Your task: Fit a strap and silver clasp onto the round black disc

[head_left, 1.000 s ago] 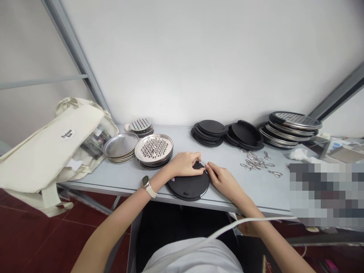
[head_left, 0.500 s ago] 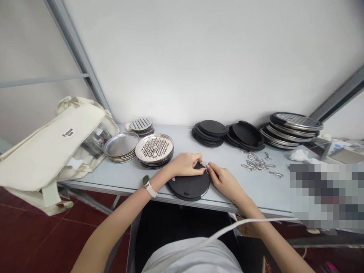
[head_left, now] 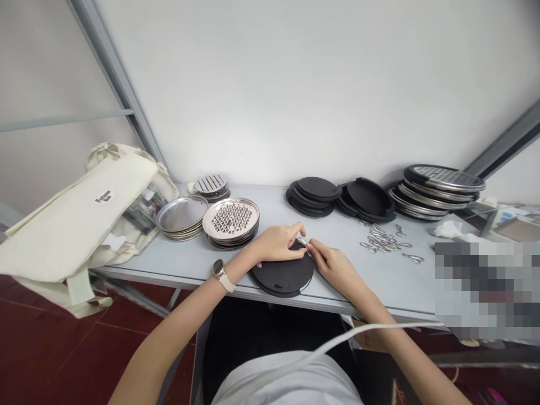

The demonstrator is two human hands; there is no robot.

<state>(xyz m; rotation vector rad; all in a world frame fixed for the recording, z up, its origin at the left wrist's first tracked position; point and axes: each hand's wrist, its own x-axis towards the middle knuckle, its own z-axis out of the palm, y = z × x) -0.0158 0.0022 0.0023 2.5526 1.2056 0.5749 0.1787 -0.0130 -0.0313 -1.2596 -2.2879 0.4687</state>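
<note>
A black round plastic plate (head_left: 283, 277) lies at the table's front edge, partly covered by my left hand (head_left: 280, 243). That hand's thumb presses along the top of the plate while its bent fingers curl at the far edge, gripping it. At the plate's right rim, between the left thumb and index finger, sits a small metal wire clip (head_left: 302, 241). My right hand (head_left: 331, 263) pinches the near end of this clip between thumb and index finger. The exact contact of clip and plate is hidden by the fingers.
Metal grater discs (head_left: 231, 220) and plain metal discs (head_left: 183, 214) are stacked left. Black plates (head_left: 317, 188) and black rings (head_left: 369, 199) stand behind. Loose wire clips (head_left: 382, 241) and assembled graters (head_left: 442, 179) lie right. A cream bag (head_left: 80, 219) leans at far left; a white cable (head_left: 337, 340) crosses in front.
The view has shifted slightly. Both hands keep almost the same grip at the plate's rim, the left index finger raised a little more; the clip shows slightly more clearly between the fingers.
</note>
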